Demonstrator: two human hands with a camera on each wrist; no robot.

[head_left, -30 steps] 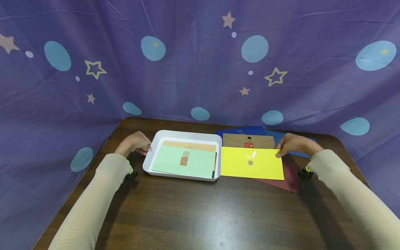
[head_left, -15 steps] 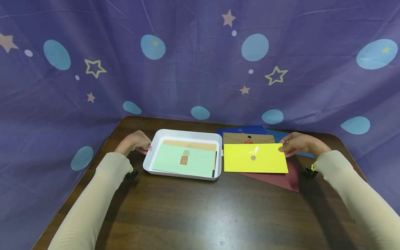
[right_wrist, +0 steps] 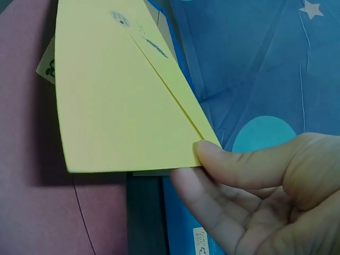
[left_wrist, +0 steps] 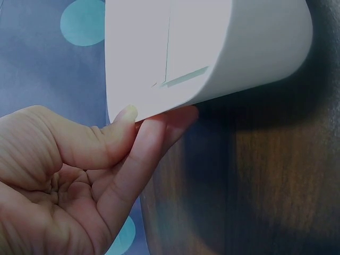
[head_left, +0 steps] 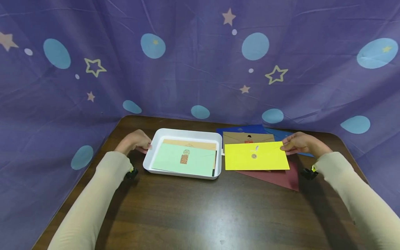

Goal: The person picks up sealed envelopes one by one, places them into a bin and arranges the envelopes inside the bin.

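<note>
My left hand (head_left: 136,142) pinches the left rim of a white tray (head_left: 187,133) between thumb and fingers, as the left wrist view also shows. Inside the tray a mint green envelope (head_left: 197,162) with a patterned sticker lies over a tan envelope (head_left: 203,144). On the right, my right hand (head_left: 303,144) pinches a yellow envelope (head_left: 240,159) by its right end, thumb on top. The yellow envelope is raised above other envelopes, casting a shadow in the right wrist view. It has a round sticker and a small feather mark.
Under and behind the yellow envelope lie a brown kraft envelope (head_left: 231,138), a dark blue envelope (head_left: 250,128), a lighter blue envelope (head_left: 275,133) and a dark red envelope (head_left: 290,180). The wooden table (head_left: 175,208) meets a purple curtain (head_left: 175,86) at its back edge.
My right hand has moved slightly right and up with the yellow envelope, whose left end has drawn away from the tray's side. The left hand and tray keep their place.
</note>
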